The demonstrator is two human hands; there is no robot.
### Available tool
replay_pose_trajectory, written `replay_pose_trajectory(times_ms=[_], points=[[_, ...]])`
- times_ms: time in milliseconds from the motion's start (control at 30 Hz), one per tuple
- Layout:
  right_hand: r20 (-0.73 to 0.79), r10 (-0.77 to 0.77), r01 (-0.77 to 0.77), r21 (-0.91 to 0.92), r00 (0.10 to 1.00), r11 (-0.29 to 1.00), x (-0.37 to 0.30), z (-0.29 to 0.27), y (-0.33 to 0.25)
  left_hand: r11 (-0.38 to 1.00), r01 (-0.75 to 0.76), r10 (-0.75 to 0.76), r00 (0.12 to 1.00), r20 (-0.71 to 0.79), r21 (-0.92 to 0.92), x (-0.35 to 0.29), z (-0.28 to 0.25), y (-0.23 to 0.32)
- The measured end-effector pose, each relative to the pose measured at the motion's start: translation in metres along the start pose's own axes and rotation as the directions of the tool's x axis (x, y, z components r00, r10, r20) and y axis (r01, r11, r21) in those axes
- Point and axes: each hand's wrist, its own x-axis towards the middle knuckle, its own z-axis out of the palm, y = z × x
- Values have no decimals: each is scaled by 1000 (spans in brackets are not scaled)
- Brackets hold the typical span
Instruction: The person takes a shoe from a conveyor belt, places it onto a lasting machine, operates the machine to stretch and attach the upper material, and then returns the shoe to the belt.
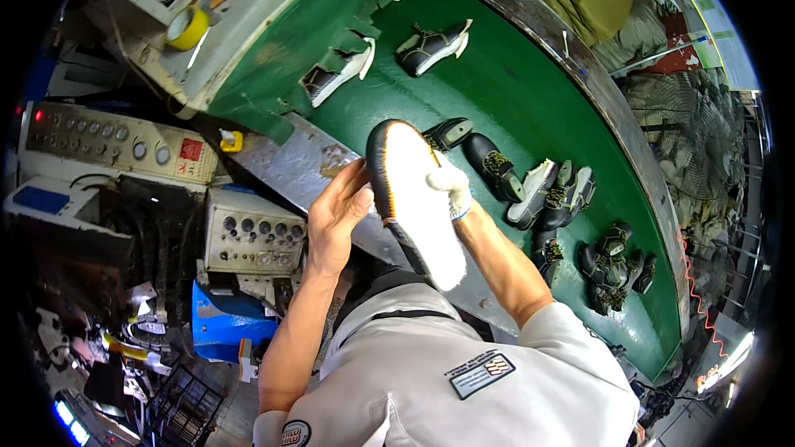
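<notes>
A black shoe (383,174) is held up before me over the metal edge, its bright white underside turned toward me. My bare left hand (338,211) supports its left side, with the thumb toward me and the fingers partly hidden behind the shoe. On the opposite side, my right hand (451,189), in a white glove, grips the shoe's edge. Just beyond it, another dark shoe (448,133) lies on the green belt (513,99), beside a black shoe with yellow-flecked laces (494,167).
Two shoes with white soles, one nearer (339,73) and one farther (435,47), sit by the torn green curtain (290,41). More shoes (613,269) cluster rightward on the belt. Control panels (255,228) and yellow tape (188,28) are at left; a metal rim (571,58) borders the belt.
</notes>
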Motion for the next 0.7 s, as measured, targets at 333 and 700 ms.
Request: replay_pose_trajectory(times_ms=[333, 700], points=[[-122, -395, 385, 600, 911, 701, 11, -22, 16, 948, 6, -51, 990, 134, 320, 57, 91, 1], [-603, -206, -222, -557, 771, 800, -17, -124, -124, 894, 187, -197, 980, -17, 406, 92, 54, -93]])
